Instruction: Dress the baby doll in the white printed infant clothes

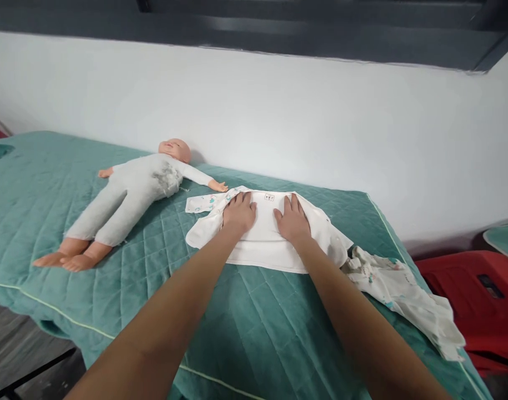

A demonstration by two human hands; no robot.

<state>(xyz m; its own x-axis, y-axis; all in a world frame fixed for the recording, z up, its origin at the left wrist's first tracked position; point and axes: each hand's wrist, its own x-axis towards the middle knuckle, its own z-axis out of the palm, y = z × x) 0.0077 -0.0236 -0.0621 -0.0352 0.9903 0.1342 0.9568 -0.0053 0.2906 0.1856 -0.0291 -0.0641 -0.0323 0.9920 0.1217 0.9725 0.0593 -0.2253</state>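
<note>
Both hands (265, 218) flat on prob. baby top (264, 244).

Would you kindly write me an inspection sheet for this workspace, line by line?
Surface: teal quilted padded table cover, smooth, with pale piping at the edge.
Job's things: white baby garment spread flat, label showing near the collar.
Clutter: baby doll in a grey bodysuit lying face up to the left; crumpled white printed cloth at the right edge.
Grip: left hand and right hand both flat, palms down, pressing on the garment; neither closed around anything.
Cables: nothing seen.
Surroundings: white wall behind; red plastic seat at right; dark floor at lower left.
</note>
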